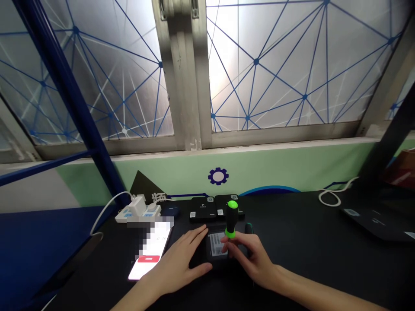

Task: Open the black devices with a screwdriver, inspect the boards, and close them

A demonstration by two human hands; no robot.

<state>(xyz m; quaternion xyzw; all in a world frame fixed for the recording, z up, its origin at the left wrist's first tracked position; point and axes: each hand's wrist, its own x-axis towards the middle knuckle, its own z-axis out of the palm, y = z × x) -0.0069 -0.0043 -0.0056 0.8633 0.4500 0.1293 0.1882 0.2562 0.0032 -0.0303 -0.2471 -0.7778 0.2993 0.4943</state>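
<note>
- L hand: laid flat, fingers spread, resting against the left side of a small black box; thumb is tucked along the box's near edge.
- R hand: fingers are closed in a pinch on the lower part of a screwdriver, which is held upright w/ its tip down on the box; green-and-black handle is seen above the fingers.
- Box: set near the middle of the bench, close to the front edge, white label facing up.
- Two more black boxes are lined up just behind it, toward the back edge.
- Phone: lit, lying just left of the L hand; part of the screen is blurred.
- Power strip w/ white plug & cable is placed at the back-left corner.
- White cable is looped at the back edge, right side; a flat black device is seen near the right edge.
</note>
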